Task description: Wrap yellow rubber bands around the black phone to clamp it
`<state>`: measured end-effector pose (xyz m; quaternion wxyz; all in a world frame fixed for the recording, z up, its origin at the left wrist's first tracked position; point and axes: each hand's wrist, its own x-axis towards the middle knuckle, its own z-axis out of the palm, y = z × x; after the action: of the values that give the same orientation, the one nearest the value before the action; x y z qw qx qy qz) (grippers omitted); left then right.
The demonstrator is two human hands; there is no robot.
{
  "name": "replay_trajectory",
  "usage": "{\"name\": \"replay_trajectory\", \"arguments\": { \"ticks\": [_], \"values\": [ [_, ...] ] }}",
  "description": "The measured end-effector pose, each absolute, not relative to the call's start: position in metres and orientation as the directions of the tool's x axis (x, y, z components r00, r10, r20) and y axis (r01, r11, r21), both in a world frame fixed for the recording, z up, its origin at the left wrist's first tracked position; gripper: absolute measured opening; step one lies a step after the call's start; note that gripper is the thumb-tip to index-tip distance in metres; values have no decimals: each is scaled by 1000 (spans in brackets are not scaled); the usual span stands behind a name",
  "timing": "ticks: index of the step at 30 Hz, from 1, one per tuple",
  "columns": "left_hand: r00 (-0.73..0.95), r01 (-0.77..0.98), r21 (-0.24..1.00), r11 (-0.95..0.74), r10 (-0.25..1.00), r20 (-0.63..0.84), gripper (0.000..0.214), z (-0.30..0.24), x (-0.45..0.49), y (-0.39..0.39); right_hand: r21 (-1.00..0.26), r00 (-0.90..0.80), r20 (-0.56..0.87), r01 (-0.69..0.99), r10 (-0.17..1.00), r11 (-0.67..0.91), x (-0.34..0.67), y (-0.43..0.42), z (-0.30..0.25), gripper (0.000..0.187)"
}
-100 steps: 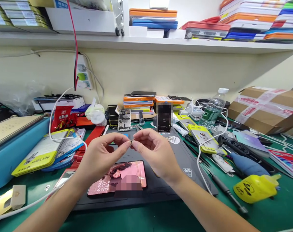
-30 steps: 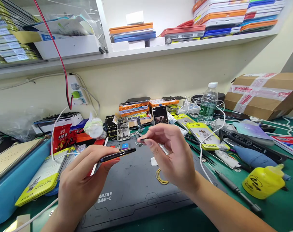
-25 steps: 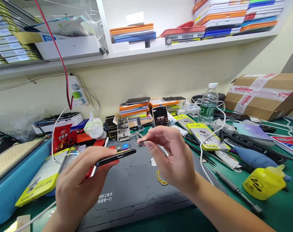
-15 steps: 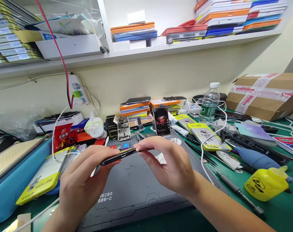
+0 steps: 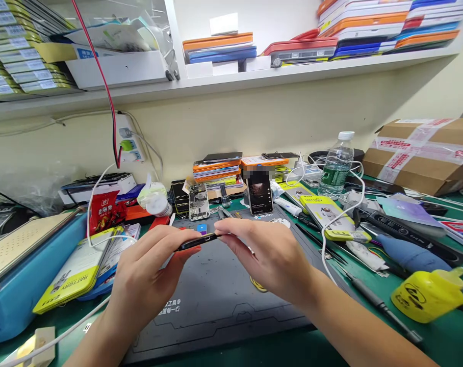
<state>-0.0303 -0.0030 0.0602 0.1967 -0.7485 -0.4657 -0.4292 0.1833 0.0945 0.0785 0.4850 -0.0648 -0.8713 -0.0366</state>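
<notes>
Left hand (image 5: 145, 270) grips the left end of a slim black rectangular phone (image 5: 196, 242), digits above and below. Phone is off the surface, seen nearly edge-on, right end a bit higher, over the dark grey printed work mat (image 5: 212, 290). Small slot in its near edge faces me. Right hand (image 5: 277, 257) is bunched, fingertips together at the phone's right end; can't tell if they also pinch something small.

Handling, my guess: light, stiff, smooth enough to slip, face likely fragile under bending or a drop. Best hold: long side edges, low pressure on the faces, slot uncovered.

Around it, left to right: blue case with cream perforated top (image 5: 32, 285); yellow-and-white flat battery packet (image 5: 73, 280); opened silver-framed phone with innards exposed (image 5: 199, 201); dark-screened phone propped upright (image 5: 259, 192), beyond my right fingertips; second yellow battery packet with grey front (image 5: 331, 216); clear plastic bottle with white cap (image 5: 335, 171), standing behind that packet; slim grey metal screwdriver (image 5: 380, 300) on the green table (image 5: 254, 354); squat yellow plastic squeeze bottle (image 5: 426, 298) just beside it.
</notes>
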Motion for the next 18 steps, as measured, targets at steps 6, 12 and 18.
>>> {"name": "replay_trajectory", "arguments": {
  "ticks": [6,12,18],
  "values": [
    [169,876,120,-467,530,831,34,60,-30,-5,-165,-472,860,106,196,981,180,93,79,18],
    [139,863,171,-475,549,824,34,59,-30,-3,-219,-484,849,44,212,975,180,96,79,12],
    [-59,796,407,-448,612,789,18,59,-21,-6,-591,-505,733,-140,456,794,179,91,84,10]
  ]
}}
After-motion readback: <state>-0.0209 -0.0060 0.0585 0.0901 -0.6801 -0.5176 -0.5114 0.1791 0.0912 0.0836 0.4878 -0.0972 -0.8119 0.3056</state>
